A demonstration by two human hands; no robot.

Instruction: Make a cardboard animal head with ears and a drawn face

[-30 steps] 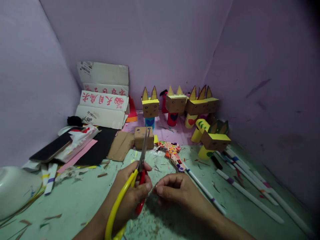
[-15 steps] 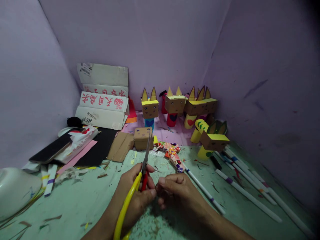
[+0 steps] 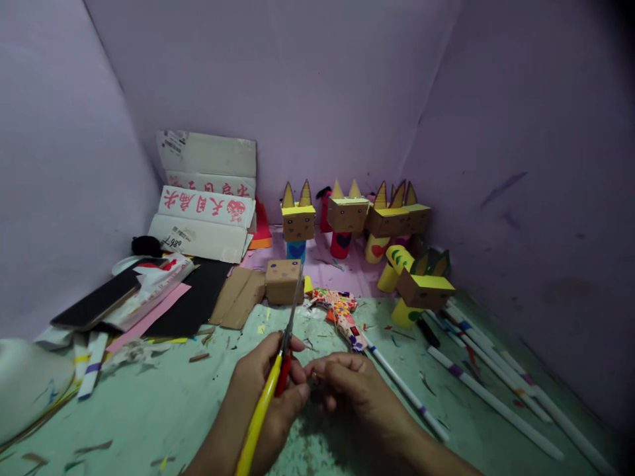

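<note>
My left hand (image 3: 247, 380) is closed around a pair of scissors (image 3: 258, 420) with yellow handles and a red part between them. The blades are together and point away from me. Close beside it, my right hand (image 3: 354, 387) has its thumb and fingers pinched together near the left fingertips. Whatever it pinches is too small to make out. Beyond the scissor tips sits a small brown cardboard box (image 3: 284, 284) with dark spots drawn on its top. A floral-patterned wrapped piece (image 3: 342, 316) lies past my right hand.
Several box-headed cardboard figures with pointed ears, such as one on a blue tube (image 3: 296, 250), stand at the back. White sticks (image 3: 496, 403) lie at right. A folded white carton (image 3: 203, 225), black sheet (image 3: 186, 301), phone-like dark slab (image 3: 96, 297) and white bowl (image 3: 30, 387) are at left. Scraps litter the green surface.
My right thumb and fingers have shifted slightly at the pinch, nearer the left fingertips. The scissors stay in my left hand. The view has tilted a little.
</note>
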